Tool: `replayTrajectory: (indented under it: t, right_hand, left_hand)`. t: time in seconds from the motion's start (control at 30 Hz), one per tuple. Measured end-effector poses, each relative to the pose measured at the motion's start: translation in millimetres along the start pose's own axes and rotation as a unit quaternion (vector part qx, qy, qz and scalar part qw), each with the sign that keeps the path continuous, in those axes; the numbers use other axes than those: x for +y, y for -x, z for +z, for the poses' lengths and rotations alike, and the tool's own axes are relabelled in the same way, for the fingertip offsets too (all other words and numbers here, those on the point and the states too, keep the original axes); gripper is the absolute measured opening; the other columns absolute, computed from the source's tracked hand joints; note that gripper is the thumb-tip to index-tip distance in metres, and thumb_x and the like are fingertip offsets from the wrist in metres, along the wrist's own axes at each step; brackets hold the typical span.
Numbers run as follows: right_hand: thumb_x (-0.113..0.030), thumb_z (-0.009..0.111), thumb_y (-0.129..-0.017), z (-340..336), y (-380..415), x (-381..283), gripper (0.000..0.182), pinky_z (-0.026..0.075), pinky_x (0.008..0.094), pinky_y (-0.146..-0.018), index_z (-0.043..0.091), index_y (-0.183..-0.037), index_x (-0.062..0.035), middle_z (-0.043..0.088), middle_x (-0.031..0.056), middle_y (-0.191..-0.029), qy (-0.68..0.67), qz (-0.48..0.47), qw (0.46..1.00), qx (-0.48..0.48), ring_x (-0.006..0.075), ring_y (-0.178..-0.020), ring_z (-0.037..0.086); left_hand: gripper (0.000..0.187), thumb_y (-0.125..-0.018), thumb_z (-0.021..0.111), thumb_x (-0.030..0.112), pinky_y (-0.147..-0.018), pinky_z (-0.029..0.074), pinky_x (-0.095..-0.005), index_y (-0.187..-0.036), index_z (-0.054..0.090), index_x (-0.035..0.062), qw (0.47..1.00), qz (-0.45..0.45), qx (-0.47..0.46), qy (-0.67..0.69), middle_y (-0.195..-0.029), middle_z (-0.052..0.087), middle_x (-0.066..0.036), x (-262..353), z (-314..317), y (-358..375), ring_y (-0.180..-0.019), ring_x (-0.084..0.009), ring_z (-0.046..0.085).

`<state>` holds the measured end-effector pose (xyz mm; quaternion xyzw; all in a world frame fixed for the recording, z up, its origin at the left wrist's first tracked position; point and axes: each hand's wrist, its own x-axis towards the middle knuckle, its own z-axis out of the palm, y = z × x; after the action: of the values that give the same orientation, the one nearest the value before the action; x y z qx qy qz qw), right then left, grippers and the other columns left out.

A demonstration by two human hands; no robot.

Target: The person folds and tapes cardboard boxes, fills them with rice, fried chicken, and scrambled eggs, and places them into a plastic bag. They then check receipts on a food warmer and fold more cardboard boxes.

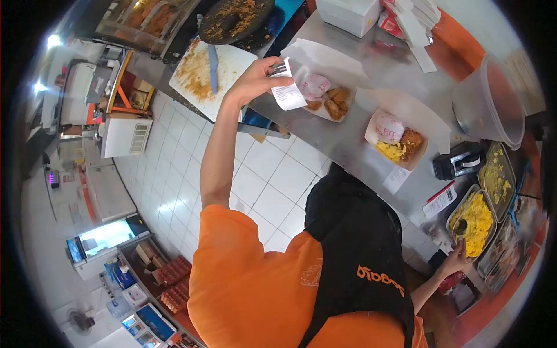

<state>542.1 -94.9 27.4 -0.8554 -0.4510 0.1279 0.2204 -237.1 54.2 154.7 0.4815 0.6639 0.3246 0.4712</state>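
Note:
My left hand [255, 81] is raised over the steel counter, pinching a printed paper receipt [288, 93] between thumb and fingers. Just beyond the receipt sits an open paper box [335, 120] with a wrapped rice portion [315, 86] and fried chicken pieces [336, 103]. My right hand [454, 260] is at the near edge of a tray of scrambled egg [477, 223], its fingers closed round the handle of a spoon [460, 226] whose dark bowl rests in the egg. A second open box [371, 134] holds wrapped rice [389, 127], egg and fried chicken [411, 145].
A white cutting board [194, 81] with crumbs carries a blue-handled knife [213, 68]. Beside it is a round dark board [235, 17]. A clear plastic tub [484, 101], a black tape dispenser [458, 161], another egg tray [498, 174] and a receipt with a red pen [440, 199] line the right side.

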Motion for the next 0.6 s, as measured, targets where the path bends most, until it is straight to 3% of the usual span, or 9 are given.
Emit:
replayTrajectory:
  t: [0.1, 0.23, 0.27, 0.37, 0.43, 0.47, 0.5, 0.57, 0.6]
  right_hand:
    - [-0.041, 0.062, -0.102, 16, 2, 7, 0.043, 0.055, 0.0328, -0.065, 0.072, -0.127, -0.0072, 0.077, 0.0114, -0.107, -0.024, -0.028, 0.999, 0.027, 0.0165, -0.081, 0.073]
    - [-0.044, 0.060, -0.102, 5, 14, -40, 0.042, 0.060, 0.0379, -0.072, 0.074, -0.125, -0.0126, 0.074, 0.0109, -0.119, 0.254, 0.036, 0.961, 0.108, 0.0257, -0.091, 0.075]
    - [-0.043, 0.062, -0.101, 1, 21, -58, 0.038, 0.060, 0.0398, -0.077, 0.075, -0.123, -0.0141, 0.073, 0.0139, -0.121, 0.293, -0.016, 0.943, 0.156, 0.0282, -0.100, 0.073]
    - [-0.035, 0.066, -0.099, -1, 12, -66, 0.036, 0.058, 0.0418, -0.086, 0.074, -0.123, -0.0094, 0.071, 0.0167, -0.123, 0.338, -0.148, 0.908, 0.196, 0.0304, -0.109, 0.070]
    - [-0.024, 0.068, -0.098, 29, 5, -100, 0.032, 0.054, 0.0405, -0.094, 0.072, -0.122, -0.0035, 0.071, 0.0182, -0.124, 0.139, -0.200, 0.962, 0.127, 0.0323, -0.111, 0.068]
    - [-0.016, 0.067, -0.098, 43, 28, -161, 0.030, 0.052, 0.0388, -0.097, 0.070, -0.123, 0.0008, 0.071, 0.0179, -0.122, 0.014, -0.205, 0.977, 0.050, 0.0327, -0.111, 0.068]
    - [-0.009, 0.070, -0.093, 66, 46, -203, 0.032, 0.052, 0.0375, -0.095, 0.068, -0.124, 0.0002, 0.072, 0.0164, -0.119, -0.070, -0.283, 0.957, -0.002, 0.0297, -0.108, 0.069]
    - [-0.001, 0.073, -0.084, 108, 94, -296, 0.038, 0.053, 0.0364, -0.092, 0.069, -0.121, -0.0021, 0.071, 0.0145, -0.120, -0.181, -0.319, 0.904, -0.221, 0.0295, -0.105, 0.069]
    - [-0.003, 0.075, -0.083, 133, 118, -337, 0.036, 0.056, 0.0371, -0.085, 0.070, -0.119, -0.0051, 0.072, 0.0149, -0.110, -0.172, -0.431, 0.861, -0.207, 0.0272, -0.096, 0.072]
  left_hand:
    - [0.047, -0.085, 0.083, 0.017, -0.072, 0.055, -0.0280, -0.124, 0.065, 0.0019, 1.000, 0.008, -0.004, -0.008, -0.099, 0.072, -0.005, 5, 1, 7, -0.088, -0.0121, 0.068]
    - [0.049, -0.084, 0.084, 0.013, -0.079, 0.054, -0.0274, -0.129, 0.064, 0.0045, 1.000, 0.001, -0.015, -0.017, -0.102, 0.071, -0.002, 3, -3, 7, -0.091, -0.0102, 0.065]
    - [0.049, -0.084, 0.083, 0.013, -0.080, 0.054, -0.0274, -0.129, 0.064, 0.0046, 1.000, 0.003, -0.016, -0.019, -0.101, 0.071, -0.002, 4, -4, 8, -0.091, -0.0102, 0.065]
    - [0.050, -0.085, 0.083, 0.012, -0.082, 0.053, -0.0283, -0.130, 0.063, 0.0047, 0.999, -0.011, -0.028, -0.017, -0.102, 0.070, -0.003, -5, -10, 6, -0.092, -0.0102, 0.065]
    - [0.052, -0.084, 0.083, 0.012, -0.082, 0.053, -0.0284, -0.131, 0.063, 0.0049, 0.999, -0.015, -0.024, -0.020, -0.103, 0.070, -0.003, -10, -14, 7, -0.092, -0.0107, 0.064]
    - [0.053, -0.084, 0.083, 0.012, -0.082, 0.053, -0.0285, -0.132, 0.062, 0.0050, 0.999, -0.016, -0.026, -0.022, -0.103, 0.070, -0.003, -14, -16, 6, -0.092, -0.0109, 0.064]
    - [0.054, -0.083, 0.084, 0.012, -0.083, 0.053, -0.0288, -0.132, 0.062, 0.0048, 0.999, -0.013, -0.021, -0.032, -0.103, 0.070, -0.004, -20, -18, 5, -0.093, -0.0114, 0.065]
    - [0.057, -0.082, 0.085, 0.011, -0.084, 0.053, -0.0294, -0.133, 0.061, 0.0044, 0.999, -0.004, -0.016, -0.051, -0.104, 0.070, -0.004, -38, -26, 3, -0.093, -0.0125, 0.065]
    - [0.060, -0.081, 0.085, 0.012, -0.086, 0.053, -0.0304, -0.135, 0.060, 0.0036, 0.999, -0.035, -0.002, -0.041, -0.106, 0.071, -0.006, -54, -29, 0, -0.096, -0.0143, 0.066]
